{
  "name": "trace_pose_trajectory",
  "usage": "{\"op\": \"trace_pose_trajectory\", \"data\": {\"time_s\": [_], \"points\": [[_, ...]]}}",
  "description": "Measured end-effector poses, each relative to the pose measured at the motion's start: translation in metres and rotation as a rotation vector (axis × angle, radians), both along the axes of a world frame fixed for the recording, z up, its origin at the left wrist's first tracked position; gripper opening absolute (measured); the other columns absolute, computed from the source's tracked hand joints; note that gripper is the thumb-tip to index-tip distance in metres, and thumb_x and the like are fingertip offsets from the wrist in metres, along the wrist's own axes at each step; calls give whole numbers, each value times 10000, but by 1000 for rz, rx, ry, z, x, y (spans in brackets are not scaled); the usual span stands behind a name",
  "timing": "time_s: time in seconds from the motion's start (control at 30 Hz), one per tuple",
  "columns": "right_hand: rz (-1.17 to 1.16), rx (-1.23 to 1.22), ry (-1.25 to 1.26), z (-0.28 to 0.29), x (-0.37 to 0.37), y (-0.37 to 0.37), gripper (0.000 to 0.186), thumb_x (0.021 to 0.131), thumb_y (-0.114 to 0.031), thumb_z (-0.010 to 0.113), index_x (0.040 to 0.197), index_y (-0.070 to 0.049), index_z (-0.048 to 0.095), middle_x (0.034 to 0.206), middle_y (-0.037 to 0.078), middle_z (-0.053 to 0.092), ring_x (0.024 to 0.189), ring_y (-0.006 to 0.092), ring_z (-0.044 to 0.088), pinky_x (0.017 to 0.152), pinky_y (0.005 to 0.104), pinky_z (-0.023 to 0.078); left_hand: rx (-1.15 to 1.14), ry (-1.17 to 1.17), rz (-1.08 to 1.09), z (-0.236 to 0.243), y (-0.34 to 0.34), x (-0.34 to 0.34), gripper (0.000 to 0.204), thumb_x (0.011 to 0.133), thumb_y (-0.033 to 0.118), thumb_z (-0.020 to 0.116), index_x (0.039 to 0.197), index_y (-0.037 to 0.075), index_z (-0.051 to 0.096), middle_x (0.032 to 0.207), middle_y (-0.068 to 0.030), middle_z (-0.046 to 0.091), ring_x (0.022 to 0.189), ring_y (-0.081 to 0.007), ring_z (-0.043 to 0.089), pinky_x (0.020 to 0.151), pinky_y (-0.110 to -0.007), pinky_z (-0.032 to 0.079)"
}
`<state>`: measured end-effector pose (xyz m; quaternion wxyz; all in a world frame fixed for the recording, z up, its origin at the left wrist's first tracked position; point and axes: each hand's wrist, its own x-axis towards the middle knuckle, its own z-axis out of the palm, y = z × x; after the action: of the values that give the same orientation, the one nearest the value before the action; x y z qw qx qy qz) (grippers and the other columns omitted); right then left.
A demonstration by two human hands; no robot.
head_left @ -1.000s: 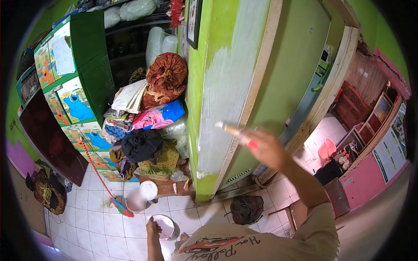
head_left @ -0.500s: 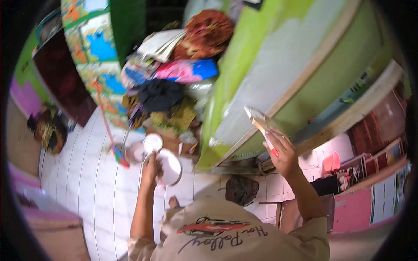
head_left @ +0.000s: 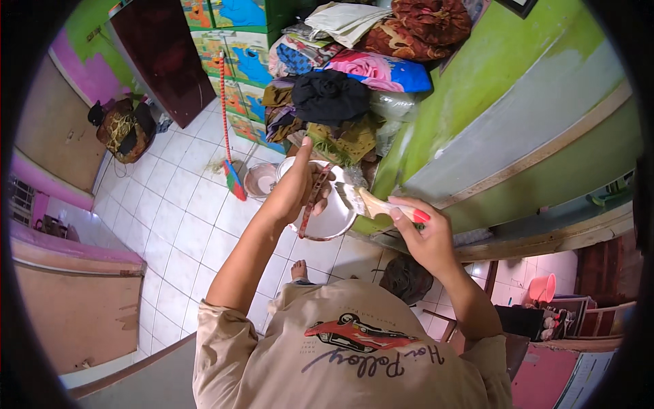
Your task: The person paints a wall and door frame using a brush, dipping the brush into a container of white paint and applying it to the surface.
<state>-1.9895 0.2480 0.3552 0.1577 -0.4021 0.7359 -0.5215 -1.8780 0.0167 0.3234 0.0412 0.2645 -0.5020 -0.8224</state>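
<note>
My left hand (head_left: 303, 187) grips the reddish-brown handle of a white paint bucket (head_left: 323, 223) held in front of my body. My right hand (head_left: 426, 242) holds a paintbrush (head_left: 375, 204) with a pale wooden handle and red tip; its bristles are inside the bucket, smeared with white paint. To the right, the green wall (head_left: 497, 41) carries a broad whitish painted band (head_left: 504, 123) beside a wooden trim (head_left: 538, 153). Behind the bucket, partly hidden, another pail (head_left: 261, 183) sits on the tiled floor.
A broom (head_left: 233, 178) leans by decorated drawers (head_left: 242, 48). Piled cloths (head_left: 330, 95) lie beside the wall. A dark bag (head_left: 402, 279) is on the floor near my foot (head_left: 298, 271). A dark panel (head_left: 157, 58) stands back left; a pink bucket (head_left: 541, 288) is through the doorway.
The view has tilted down and turned right. My right hand has brought the brush from the whitish wall band into the bucket, which my left hand has raised toward it.
</note>
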Motion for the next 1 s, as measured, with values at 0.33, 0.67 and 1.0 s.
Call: {"op": "trace_pose_trajectory", "data": {"time_s": [0.33,0.67,1.0], "points": [[349,328,439,-40,-8,-100,134,826,-151,634,887,-36,665,771,159,675,716,355,640,631,409,503,-70,98,-72,30,7,6,821,891,744,205,792,-15,504,588,-87,489,389,-180,450,411,-293,376],[656,564,491,-83,-9,-142,507,817,-441,596,1217,-131,560,1251,140,567,1120,300,573,903,395,482,-81,0,-20,30,16,14,840,880,754,242,916,-37,525,623,-75,486,388,-156,439,377,-276,348],[708,341,263,-100,-4,-142,645,685,-494,649,1248,-194,560,1368,92,484,1255,277,459,1006,385,416,-17,19,36,27,22,17,818,901,726,242,665,-13,501,526,-90,472,348,-200,445,367,-305,379]]}}
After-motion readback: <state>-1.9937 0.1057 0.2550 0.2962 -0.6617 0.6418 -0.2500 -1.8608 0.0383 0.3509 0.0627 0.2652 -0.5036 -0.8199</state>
